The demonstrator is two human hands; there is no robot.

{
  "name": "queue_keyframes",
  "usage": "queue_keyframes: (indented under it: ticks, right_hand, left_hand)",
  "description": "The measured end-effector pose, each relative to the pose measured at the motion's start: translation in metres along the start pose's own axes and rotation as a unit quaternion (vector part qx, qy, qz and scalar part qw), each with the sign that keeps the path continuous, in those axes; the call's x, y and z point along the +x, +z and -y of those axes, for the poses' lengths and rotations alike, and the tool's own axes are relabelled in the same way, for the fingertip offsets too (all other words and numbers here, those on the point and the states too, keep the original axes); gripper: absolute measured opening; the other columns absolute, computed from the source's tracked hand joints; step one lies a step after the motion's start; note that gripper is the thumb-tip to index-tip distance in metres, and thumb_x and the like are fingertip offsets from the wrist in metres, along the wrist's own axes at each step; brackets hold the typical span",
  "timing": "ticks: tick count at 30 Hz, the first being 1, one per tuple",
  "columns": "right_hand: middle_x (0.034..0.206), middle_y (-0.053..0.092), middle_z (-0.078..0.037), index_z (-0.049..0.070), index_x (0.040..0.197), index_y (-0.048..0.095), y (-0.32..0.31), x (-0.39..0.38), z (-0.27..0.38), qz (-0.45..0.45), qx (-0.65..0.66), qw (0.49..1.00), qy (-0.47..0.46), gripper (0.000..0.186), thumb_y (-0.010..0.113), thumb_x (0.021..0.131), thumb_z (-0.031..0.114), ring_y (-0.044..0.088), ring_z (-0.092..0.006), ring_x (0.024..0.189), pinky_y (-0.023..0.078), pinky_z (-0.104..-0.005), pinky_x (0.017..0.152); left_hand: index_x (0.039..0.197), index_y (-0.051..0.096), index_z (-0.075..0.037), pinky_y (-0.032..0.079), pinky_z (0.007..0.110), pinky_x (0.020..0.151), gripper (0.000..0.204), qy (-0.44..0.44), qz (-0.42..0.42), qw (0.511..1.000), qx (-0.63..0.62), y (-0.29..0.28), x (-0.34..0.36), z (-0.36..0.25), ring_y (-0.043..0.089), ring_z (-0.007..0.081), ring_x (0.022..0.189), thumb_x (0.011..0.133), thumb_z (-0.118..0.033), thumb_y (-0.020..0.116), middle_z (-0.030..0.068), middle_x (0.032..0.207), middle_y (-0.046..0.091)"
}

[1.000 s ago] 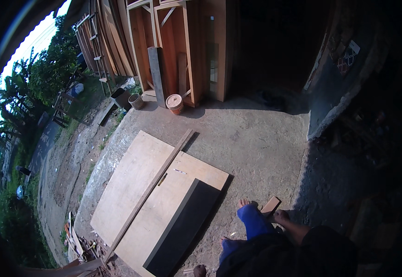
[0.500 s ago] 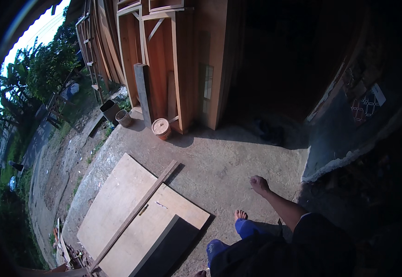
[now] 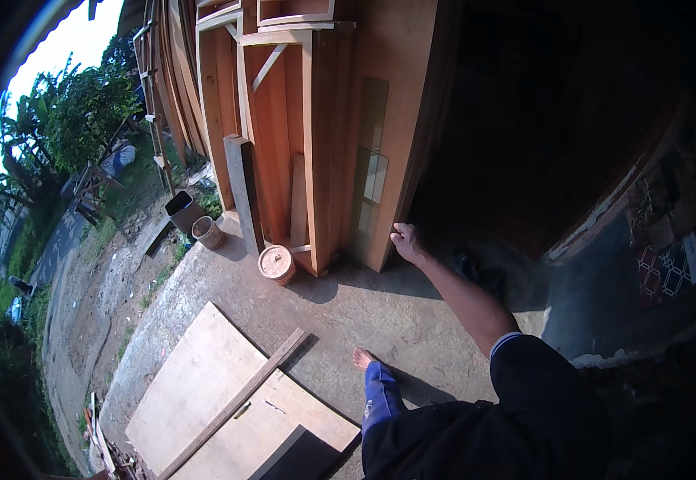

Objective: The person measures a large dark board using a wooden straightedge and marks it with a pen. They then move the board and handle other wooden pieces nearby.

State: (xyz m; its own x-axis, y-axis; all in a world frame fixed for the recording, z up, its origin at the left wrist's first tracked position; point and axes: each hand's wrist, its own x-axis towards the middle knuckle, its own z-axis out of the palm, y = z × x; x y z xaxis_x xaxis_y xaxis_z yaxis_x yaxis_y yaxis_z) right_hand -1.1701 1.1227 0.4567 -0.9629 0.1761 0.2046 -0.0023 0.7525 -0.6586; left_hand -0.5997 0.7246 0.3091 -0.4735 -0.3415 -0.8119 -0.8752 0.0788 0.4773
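My right hand [image 3: 406,242] is stretched forward with its fingers curled closed. What it holds, if anything, is too small to make out. In the picture it lies beside the lower edge of a tall wooden panel [image 3: 413,96]; I cannot tell whether it touches it. Narrow glass pieces [image 3: 370,188] lean on the panel's face. Left of the panel stand open wooden frames [image 3: 308,144], with a dark grey board [image 3: 241,188] propped against them. My left hand is out of view.
A round bucket with a pale top [image 3: 276,264], an open basket-like container [image 3: 207,233] and a dark bin [image 3: 184,210] stand by the frames. On the concrete floor lies a pale plywood sheet [image 3: 196,368] with a wooden batten [image 3: 240,400] across it. A deeply shaded doorway is at right.
I have stepped forward, and the frames and panel look nearer. My right hand has swung ahead, up and left in the picture, to beside the panel's edge.
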Motion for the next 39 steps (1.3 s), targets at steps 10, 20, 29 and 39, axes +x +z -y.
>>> queue_keyframes:
  ticks: [10, 20, 29, 39]
  right_hand:
    - [0.132, 0.058, -0.029, -0.003, 0.136, 0.056, 0.023, 0.209, 0.004, -0.018, -0.076, 0.989, 0.127, 0.053, 0.067, 0.089, 0.019, 0.056, -0.0418, 0.126, 0.045, -0.0444, 0.109]
    - [0.144, 0.046, -0.016, 0.011, 0.146, 0.044, 0.073, 0.294, -0.04, -0.062, -0.192, 0.965, 0.166, 0.066, 0.068, 0.086, 0.024, 0.042, -0.0378, 0.134, 0.044, -0.0551, 0.102]
    - [0.147, 0.043, -0.012, 0.01, 0.147, 0.041, 0.085, 0.297, -0.037, -0.063, -0.263, 0.947, 0.171, 0.073, 0.073, 0.082, 0.024, 0.041, -0.0347, 0.136, 0.044, -0.0539, 0.099]
    - [0.142, 0.046, -0.016, 0.014, 0.137, 0.046, 0.086, 0.305, -0.032, -0.085, -0.299, 0.935, 0.173, 0.074, 0.081, 0.073, 0.025, 0.047, -0.0347, 0.127, 0.043, -0.0541, 0.093]
  left_hand:
    - [0.109, 0.067, 0.002, 0.053, 0.037, 0.082, 0.034, -0.031, -0.058, 0.988, -0.137, -0.027, 0.095, -0.167, 0.066, 0.0248, 0.089, 0.099, -0.029, 0.059, 0.0161, 0.101, 0.071]
    - [0.102, 0.068, 0.002, 0.055, 0.035, 0.076, 0.032, -0.076, -0.094, 0.969, -0.217, -0.016, 0.124, -0.252, 0.067, 0.022, 0.08, 0.099, -0.029, 0.061, 0.0131, 0.093, 0.072]
    - [0.139, 0.053, 0.0, 0.054, 0.046, 0.091, 0.05, -0.083, -0.047, 0.967, -0.238, 0.043, 0.107, -0.339, 0.062, 0.0324, 0.114, 0.101, -0.032, 0.06, 0.0198, 0.13, 0.063]
    - [0.136, 0.059, 0.004, 0.052, 0.037, 0.097, 0.044, 0.256, 0.07, 0.963, 0.051, 0.102, 0.226, -0.585, 0.069, 0.0279, 0.109, 0.102, -0.025, 0.057, 0.0212, 0.123, 0.07]
